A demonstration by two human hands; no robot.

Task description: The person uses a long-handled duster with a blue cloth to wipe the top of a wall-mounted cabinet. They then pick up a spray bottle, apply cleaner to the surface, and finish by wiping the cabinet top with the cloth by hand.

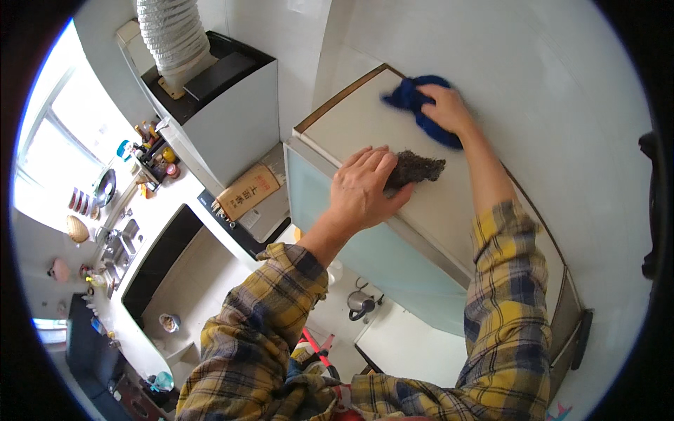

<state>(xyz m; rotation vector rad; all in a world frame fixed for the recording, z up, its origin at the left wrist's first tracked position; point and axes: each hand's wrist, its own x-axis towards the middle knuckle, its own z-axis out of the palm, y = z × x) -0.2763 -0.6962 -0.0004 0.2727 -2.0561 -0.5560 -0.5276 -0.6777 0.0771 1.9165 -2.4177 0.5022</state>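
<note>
A white wall cabinet top with a brown edge lies before me, high above the floor. My left hand rests near its front edge, fingers curled over a dark, frayed steel-wool-like scouring pad that sticks out beyond the fingers. Farther back, by the wall, my right hand presses on a bunched dark blue cloth, its fingers on the fabric. The cloth lies on the cabinet top and is slightly blurred. Frosted glass doors form the cabinet's front.
A range hood with a ribbed silver duct stands to the left. A printed paper package lies below it. Far below are a counter with a sink, bottles, a wok and a metal kettle.
</note>
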